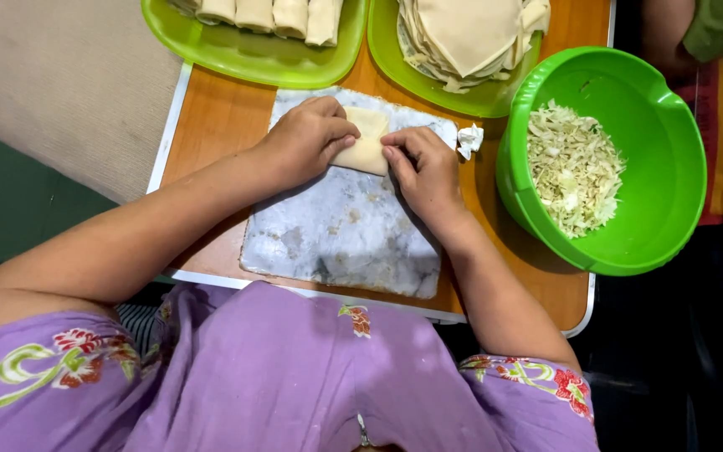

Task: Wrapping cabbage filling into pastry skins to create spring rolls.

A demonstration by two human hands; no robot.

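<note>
A pale dough wrapper [367,141], partly folded into a roll, lies at the far end of a grey marbled board [340,238]. My left hand [307,138] presses on the roll's left side, fingers curled over it. My right hand [424,167] pinches the roll's right edge with its fingertips. Both hands touch the same wrapper, and its middle shows between them.
The board rests on a small wooden table [211,125]. At the far left is a green tray [261,54] with finished rolls [265,14], beside it a green plate [479,99] of stacked flat wrappers [470,33]. A green bowl [671,167] of shredded cabbage [575,167] stands at right. A small white crumpled scrap [469,139] lies near the board. Another person's arm [671,29] shows top right.
</note>
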